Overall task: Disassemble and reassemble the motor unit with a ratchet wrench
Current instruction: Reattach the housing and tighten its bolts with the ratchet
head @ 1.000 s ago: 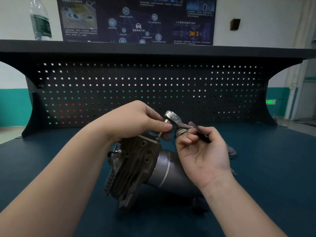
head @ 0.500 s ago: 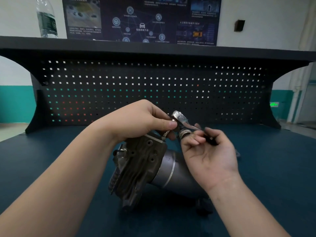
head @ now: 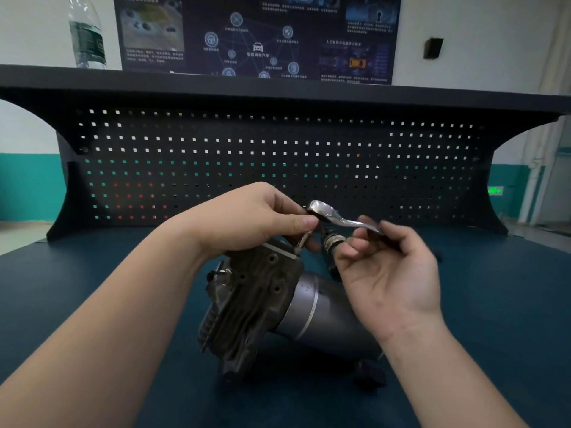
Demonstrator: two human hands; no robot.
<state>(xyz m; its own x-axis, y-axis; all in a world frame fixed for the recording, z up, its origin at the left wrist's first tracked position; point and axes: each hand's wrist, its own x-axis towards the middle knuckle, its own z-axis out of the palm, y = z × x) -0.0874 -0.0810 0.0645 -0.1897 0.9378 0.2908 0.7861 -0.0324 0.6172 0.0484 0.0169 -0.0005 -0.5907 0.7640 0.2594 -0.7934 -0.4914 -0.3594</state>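
**Both hands on the wrench, above the motor**

Left hand: fingers curled, thumb and forefinger pinching the wrench just under its shiny head, where a thin shaft runs down to the top edge of the motor. Grip closed on the tool.

Right hand: palm turned up, fingers loosely curled around the dark end of the wrench handle; grip light, fingertips blurred, so how tightly it holds cannot be told.

Wrench: bright metal head uppermost, handle sloping down to the right between the two hands.

Motor: lies on its side on the dark blue surface, near the middle, below and between the hands. Brown finned end block to the left, smooth grey round body with a pale band to the right. A small ringed fitting shows at the back, just beside the right fingers.

Containers: one clear bottle with a green label, upright on the shelf above the pegboard, upper left; contents cannot be told.

Wall behind: dark poster with diagrams.

Change from half a second ago: right-hand fingers have opened out somewhat along the handle; left-hand pinch and the motor's position are unchanged.
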